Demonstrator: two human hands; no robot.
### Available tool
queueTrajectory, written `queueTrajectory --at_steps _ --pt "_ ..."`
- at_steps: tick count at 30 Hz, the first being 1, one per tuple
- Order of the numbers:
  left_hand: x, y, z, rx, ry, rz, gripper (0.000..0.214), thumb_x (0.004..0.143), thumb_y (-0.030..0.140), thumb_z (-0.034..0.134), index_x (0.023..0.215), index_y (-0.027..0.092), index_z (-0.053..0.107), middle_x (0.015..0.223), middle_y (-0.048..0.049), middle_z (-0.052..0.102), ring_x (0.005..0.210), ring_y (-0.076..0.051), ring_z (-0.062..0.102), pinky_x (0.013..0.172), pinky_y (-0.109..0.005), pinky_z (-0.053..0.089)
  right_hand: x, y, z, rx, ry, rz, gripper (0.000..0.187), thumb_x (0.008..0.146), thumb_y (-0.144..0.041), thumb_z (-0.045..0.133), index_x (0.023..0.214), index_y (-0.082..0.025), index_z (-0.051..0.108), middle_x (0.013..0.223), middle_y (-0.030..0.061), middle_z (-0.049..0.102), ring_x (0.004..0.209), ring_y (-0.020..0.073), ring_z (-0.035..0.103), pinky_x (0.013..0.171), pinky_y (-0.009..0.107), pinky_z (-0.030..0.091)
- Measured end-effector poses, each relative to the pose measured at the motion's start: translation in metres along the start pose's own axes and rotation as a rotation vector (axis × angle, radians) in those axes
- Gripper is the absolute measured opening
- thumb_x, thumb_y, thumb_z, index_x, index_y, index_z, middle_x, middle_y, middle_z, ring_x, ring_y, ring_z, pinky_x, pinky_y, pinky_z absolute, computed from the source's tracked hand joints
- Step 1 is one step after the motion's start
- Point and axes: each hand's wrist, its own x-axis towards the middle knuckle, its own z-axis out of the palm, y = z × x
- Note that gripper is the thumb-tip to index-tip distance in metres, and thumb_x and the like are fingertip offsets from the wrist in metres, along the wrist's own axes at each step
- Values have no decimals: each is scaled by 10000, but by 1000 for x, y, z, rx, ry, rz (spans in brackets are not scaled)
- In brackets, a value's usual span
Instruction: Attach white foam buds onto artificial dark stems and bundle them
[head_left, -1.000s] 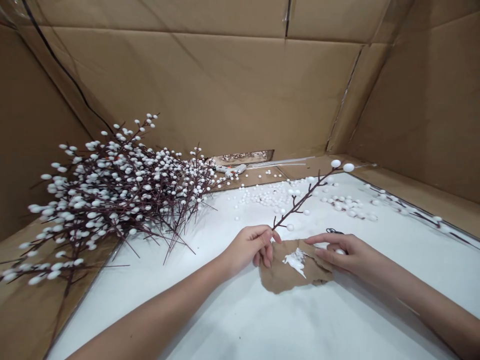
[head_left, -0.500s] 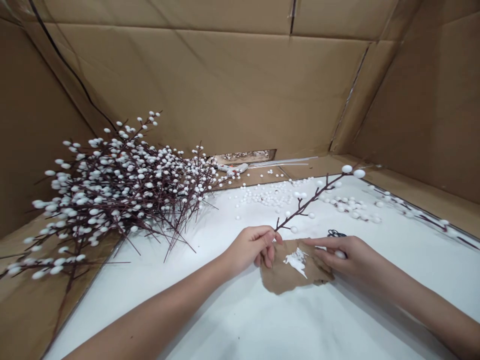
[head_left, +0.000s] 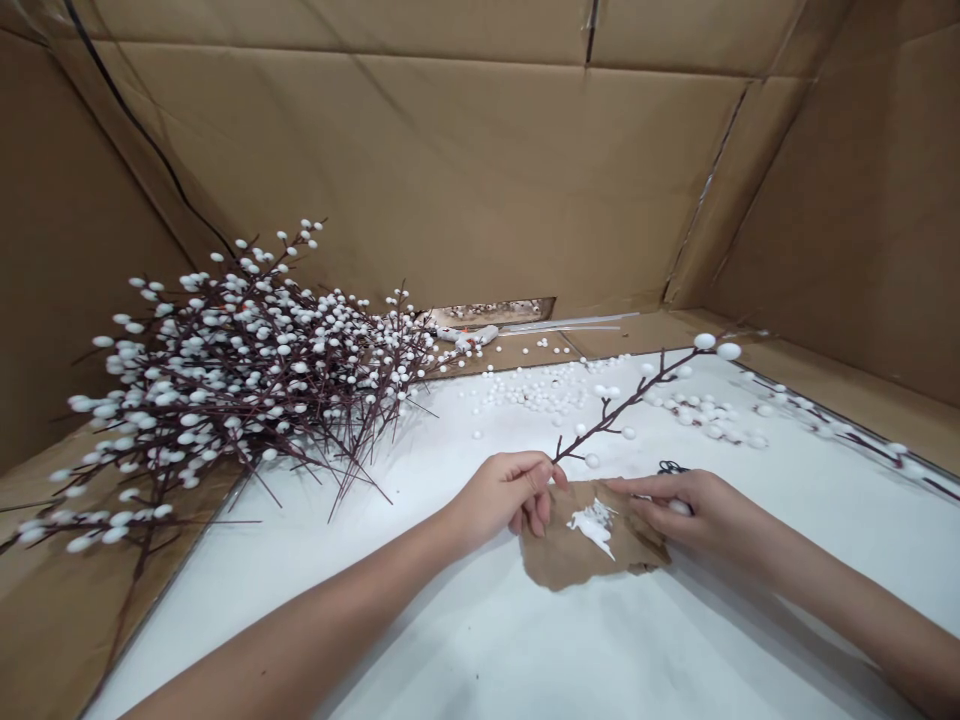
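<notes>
My left hand pinches the cut end of a thin brown artificial twig tipped with white foam balls. My right hand holds a small white foam ball between its fingers, and its fingertips reach over a torn scrap of brown paper. A smear of white paste or glue lies on that scrap, just below and between my hands.
Loose foam balls are scattered on the white board. A large heap of finished pussy-willow-like branches lies to the left. A small black cord lies behind my right hand. Cardboard walls surround the area.
The twig's tip has swung to the right while my left hand keeps hold of it. The whole view has shifted slightly; my right hand still holds the ball.
</notes>
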Motion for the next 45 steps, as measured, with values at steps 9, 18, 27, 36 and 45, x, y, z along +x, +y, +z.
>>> queueTrajectory --at_steps 9,18,27,36,45 --pt "0 -2 0 5 -13 3 346 832 443 390 818 153 579 536 24 529 427 -67 511 367 -145 309 -1 -7 -2 11 -23 -17 379 697 -255 460 996 -270 692 660 -25 662 558 136 520 527 207 411" --pt "-1 -2 0 27 -27 1 319 842 402 379 833 153 579 547 24 524 445 -66 513 381 -145 313 -1 -7 -2 37 -33 -1 381 696 -272 458 994 -257 695 623 -21 647 546 142 510 518 214 408" --pt "0 -3 0 46 -22 4 297 840 370 378 825 155 583 541 24 524 445 -69 509 391 -152 318 1 -5 -1 15 -26 -5 377 690 -285 460 987 -289 694 667 -21 660 572 148 511 541 224 409" --pt "1 -1 0 45 -24 4 316 832 403 388 815 156 585 543 26 525 448 -69 509 390 -154 318 -2 -7 0 -26 -21 23 402 691 -273 464 1039 -309 663 478 -37 467 454 99 327 449 206 302" --pt "1 -1 0 48 -21 -2 306 834 387 383 810 156 582 544 26 524 445 -66 506 389 -148 319 -3 -13 -1 -20 -41 16 389 684 -280 472 1015 -311 675 443 -49 424 438 92 280 440 204 272"
